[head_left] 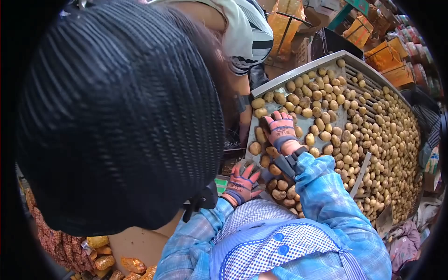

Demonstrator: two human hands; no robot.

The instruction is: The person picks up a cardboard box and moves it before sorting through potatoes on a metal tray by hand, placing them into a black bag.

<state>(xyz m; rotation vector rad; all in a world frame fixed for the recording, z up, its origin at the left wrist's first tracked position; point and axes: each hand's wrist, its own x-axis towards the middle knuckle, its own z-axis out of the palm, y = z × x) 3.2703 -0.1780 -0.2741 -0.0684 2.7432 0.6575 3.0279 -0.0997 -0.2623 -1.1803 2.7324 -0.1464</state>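
Note:
Many small yellow-brown potatoes cover a metal sorting table with slatted bars on its right. My right hand, in a grey and orange glove, lies palm down on potatoes near the table's left edge, and I see nothing gripped in it. A black band sits on that wrist. My left hand, gloved the same way, hovers with fingers spread at the table's near corner, beside a cluster of potatoes. Both my sleeves are blue plaid, over a checked apron.
A large dark ribbed head covering of a person close by hides the left half of the view. That person's arm reaches down by the table's left edge. Orange boxes stand behind the table. Gold-wrapped packets lie below.

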